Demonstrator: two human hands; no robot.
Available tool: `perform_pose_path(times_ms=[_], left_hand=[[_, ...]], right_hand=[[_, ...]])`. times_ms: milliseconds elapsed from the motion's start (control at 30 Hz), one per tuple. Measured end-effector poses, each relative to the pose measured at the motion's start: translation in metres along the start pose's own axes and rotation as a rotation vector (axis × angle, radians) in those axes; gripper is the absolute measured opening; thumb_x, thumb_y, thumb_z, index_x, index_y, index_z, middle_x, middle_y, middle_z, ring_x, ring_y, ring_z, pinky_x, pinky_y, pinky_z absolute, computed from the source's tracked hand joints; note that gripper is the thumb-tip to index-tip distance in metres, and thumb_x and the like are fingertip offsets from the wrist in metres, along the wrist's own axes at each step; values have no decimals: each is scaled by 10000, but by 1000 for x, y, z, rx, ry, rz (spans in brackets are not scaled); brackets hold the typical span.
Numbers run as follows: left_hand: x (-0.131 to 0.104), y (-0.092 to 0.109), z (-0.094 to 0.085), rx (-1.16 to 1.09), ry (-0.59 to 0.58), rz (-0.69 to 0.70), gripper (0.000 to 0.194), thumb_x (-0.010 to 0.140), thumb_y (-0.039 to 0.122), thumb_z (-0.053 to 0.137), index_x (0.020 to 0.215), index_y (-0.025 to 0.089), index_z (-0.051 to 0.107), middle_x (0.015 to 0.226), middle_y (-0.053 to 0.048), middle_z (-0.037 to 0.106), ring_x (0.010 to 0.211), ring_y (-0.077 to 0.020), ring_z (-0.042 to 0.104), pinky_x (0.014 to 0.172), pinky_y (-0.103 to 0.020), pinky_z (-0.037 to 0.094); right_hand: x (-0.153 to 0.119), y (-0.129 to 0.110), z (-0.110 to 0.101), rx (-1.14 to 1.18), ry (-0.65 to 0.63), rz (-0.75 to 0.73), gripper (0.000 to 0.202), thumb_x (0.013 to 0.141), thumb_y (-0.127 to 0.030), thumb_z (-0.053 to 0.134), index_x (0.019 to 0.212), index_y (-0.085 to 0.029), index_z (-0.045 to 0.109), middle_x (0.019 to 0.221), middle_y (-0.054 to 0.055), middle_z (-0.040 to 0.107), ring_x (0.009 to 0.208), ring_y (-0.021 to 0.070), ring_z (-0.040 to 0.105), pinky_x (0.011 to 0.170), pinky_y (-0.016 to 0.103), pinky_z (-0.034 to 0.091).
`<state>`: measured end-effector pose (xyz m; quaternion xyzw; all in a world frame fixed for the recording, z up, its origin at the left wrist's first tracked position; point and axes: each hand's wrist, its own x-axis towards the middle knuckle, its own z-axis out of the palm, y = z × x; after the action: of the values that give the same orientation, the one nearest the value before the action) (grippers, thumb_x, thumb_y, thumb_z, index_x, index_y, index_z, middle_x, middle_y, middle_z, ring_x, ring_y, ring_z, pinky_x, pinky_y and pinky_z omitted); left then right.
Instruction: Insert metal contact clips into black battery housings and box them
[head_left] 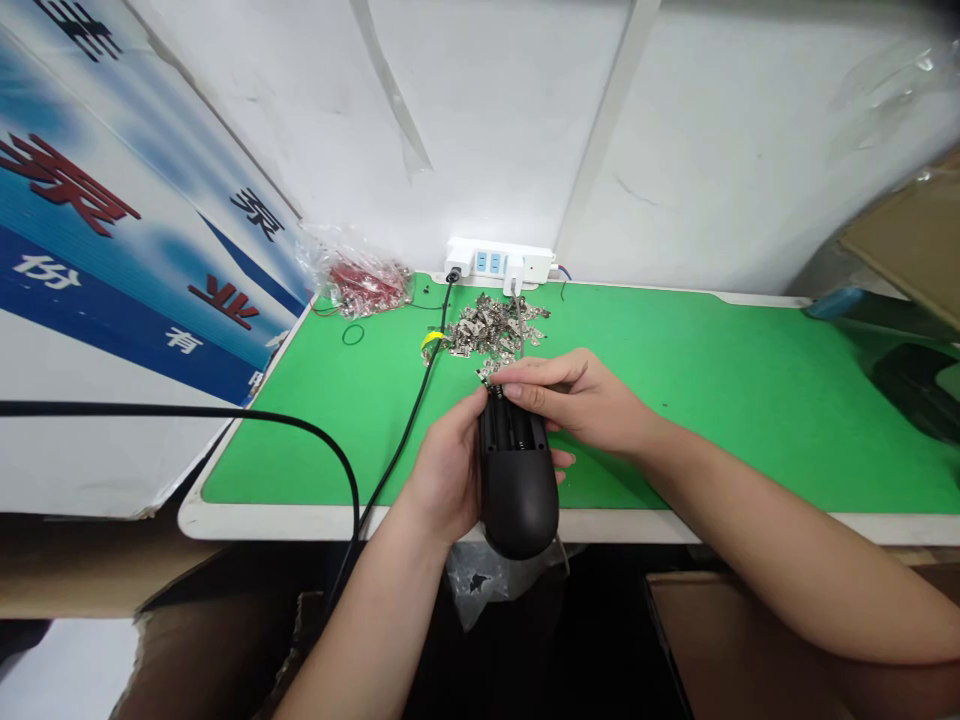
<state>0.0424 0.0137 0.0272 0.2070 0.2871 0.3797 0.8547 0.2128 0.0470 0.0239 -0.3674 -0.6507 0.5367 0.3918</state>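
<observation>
A black battery housing with a rounded near end is held over the front edge of the green mat. My left hand wraps round its left side and underneath, with fingertips showing on the right. Long open battery slots face up at its far half. My right hand has thumb and forefinger pinched at the far end of these slots, on a small shiny metal contact piece mostly hidden by the fingers. Just beyond lies a pile of small metal contact pieces.
A white power strip with plugs stands against the wall. Black cable runs down left of my hands. A plastic bag of red wires and a green rubber band lie left on the green mat. Cardboard boxes stand right.
</observation>
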Motion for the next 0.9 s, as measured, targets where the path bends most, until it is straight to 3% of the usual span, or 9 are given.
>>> perform_pose_path(times_ms=[167, 400, 533, 700, 833, 900], left_hand=[[0, -1, -2, -8, -24, 5, 513, 1040, 425, 353, 1106, 62, 710, 822, -167, 770, 667, -285, 762, 604, -346, 607], [3, -4, -4, -5, 5, 34, 422, 1010, 403, 450, 1128, 93, 711, 890, -135, 780, 646, -285, 764, 553, -346, 600], [3, -4, -2, 22, 41, 33, 421, 1029, 373, 409, 1147, 103, 709, 869, -130, 788, 617, -268, 761, 515, -305, 576], [4, -5, -2, 2, 3, 45, 457, 1029, 400, 382, 1109, 95, 713, 836, -135, 784, 614, -280, 763, 560, -323, 597], [6, -7, -4, 11, 15, 35, 468, 1042, 375, 335, 1100, 94, 705, 849, -144, 788, 627, -291, 768, 565, -333, 599], [7, -8, -6, 21, 36, 12, 459, 1043, 382, 343, 1071, 97, 702, 848, -142, 788, 628, -290, 767, 542, -324, 589]], right_hand=[[1, 1, -2, 19, -11, 36, 301, 888, -415, 777, 1111, -219, 827, 865, 51, 734, 616, 99, 584, 434, 198, 397], [3, -1, -7, 100, -37, 149, 305, 839, -365, 827, 1078, -175, 833, 840, 43, 725, 537, 41, 463, 445, 176, 372], [2, -4, -7, 108, -38, 118, 297, 859, -361, 809, 1089, -174, 827, 841, 39, 718, 538, 37, 466, 450, 173, 368], [2, -6, -4, 33, -20, 65, 310, 883, -375, 779, 1094, -151, 815, 806, 27, 689, 497, 33, 456, 429, 184, 379], [1, -7, -2, -118, 92, -7, 280, 846, -399, 799, 972, -150, 790, 991, 79, 726, 600, 93, 586, 414, 204, 434], [0, -7, -3, -253, 159, -92, 209, 844, -364, 793, 907, -167, 763, 1029, 90, 733, 772, 169, 674, 518, 252, 531]])
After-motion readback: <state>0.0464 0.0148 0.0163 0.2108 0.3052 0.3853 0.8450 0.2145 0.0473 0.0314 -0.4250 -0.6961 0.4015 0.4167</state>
